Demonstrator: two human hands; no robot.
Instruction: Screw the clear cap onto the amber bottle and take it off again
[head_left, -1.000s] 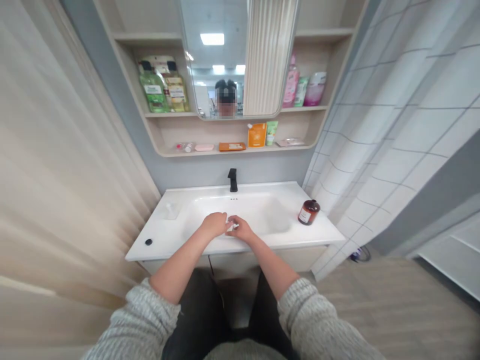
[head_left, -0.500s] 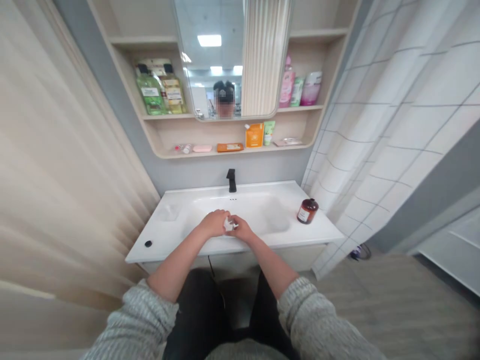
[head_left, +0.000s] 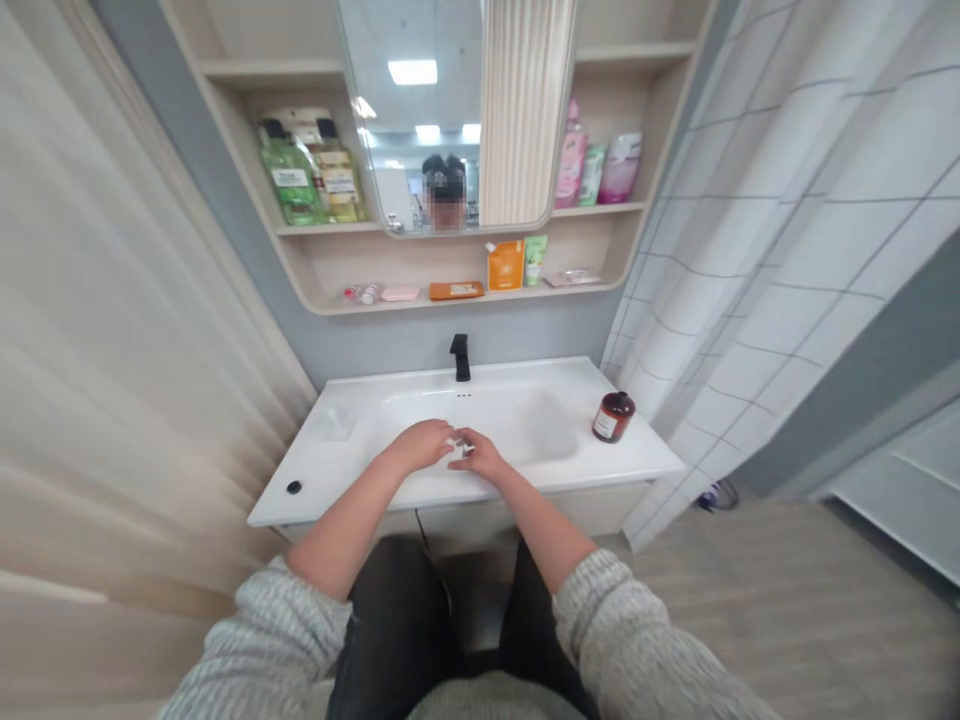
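Both hands are over the front of the white sink point(head_left: 510, 410), close together. My left hand point(head_left: 421, 445), back turned up, bends its fingers towards a small white thing point(head_left: 468, 450); its fingertips are partly hidden. My right hand point(head_left: 484, 458) curls thumb and fingers around that same thing from the other side. It is too small and covered to name. Behind the hands, a black faucet point(head_left: 460, 358) stands at the back of the sink. To the right, an amber bottle point(head_left: 613, 417) with a pale label is upright on the counter.
On the counter's left are a clear dish point(head_left: 337, 424) and a small round black piece point(head_left: 294, 487). Above, a shelf holds an orange pouch point(head_left: 505, 265), a green tube point(head_left: 535, 260) and a flat orange pack point(head_left: 456, 290). Curtains hang on both sides.
My hands have parted slightly and less of the white thing shows between them. The whole view has shifted a little; the bottle and counter items stay in place.
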